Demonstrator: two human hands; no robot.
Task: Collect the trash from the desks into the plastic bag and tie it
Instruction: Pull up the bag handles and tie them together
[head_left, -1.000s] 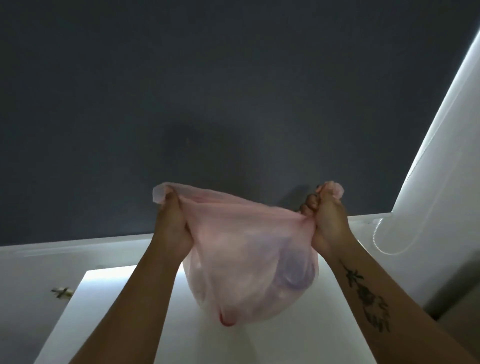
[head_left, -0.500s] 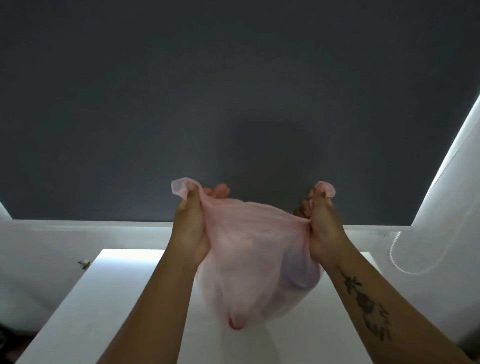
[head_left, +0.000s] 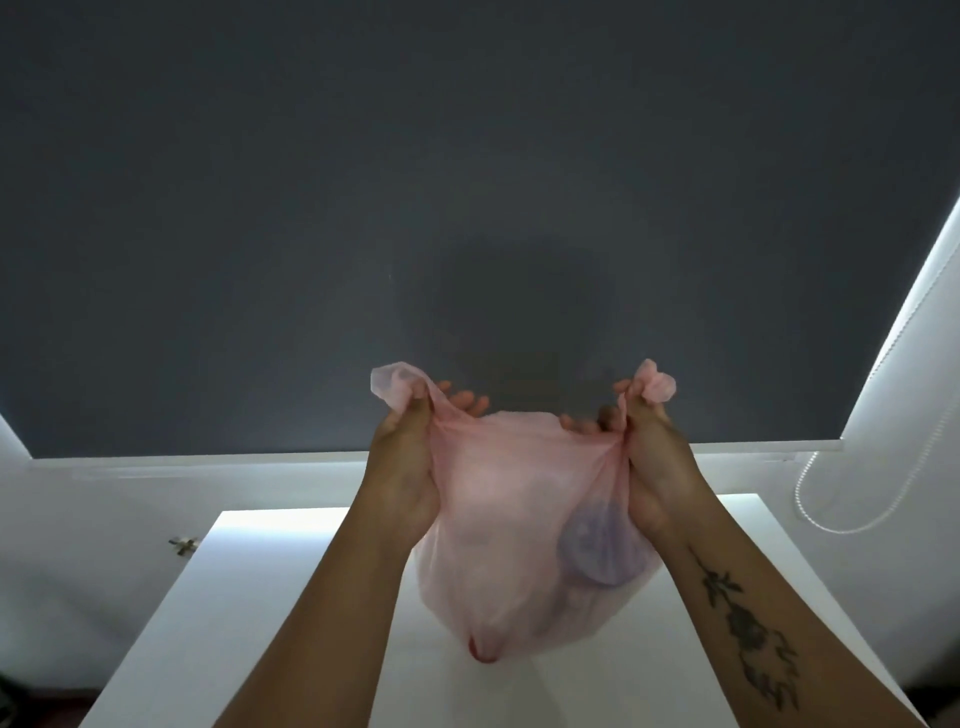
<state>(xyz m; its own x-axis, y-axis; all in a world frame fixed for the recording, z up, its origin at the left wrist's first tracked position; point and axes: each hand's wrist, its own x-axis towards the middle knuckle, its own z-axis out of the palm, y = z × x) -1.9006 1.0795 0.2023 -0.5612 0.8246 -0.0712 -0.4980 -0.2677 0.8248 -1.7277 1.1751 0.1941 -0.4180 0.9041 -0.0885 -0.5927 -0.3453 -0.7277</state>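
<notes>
Head view: plastic bag (head_left: 501, 519) taut between fingers (head_left: 464, 401)

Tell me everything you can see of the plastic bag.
The plastic bag is thin, pale pink and see-through, bulging with trash: a round purple shape shows on its right side, something red at its bottom tip. It is not yet tied. The left hand grips one gathered top corner, the right hand the other, a tuft sticking out above each fist. It hangs over the white desk.
</notes>
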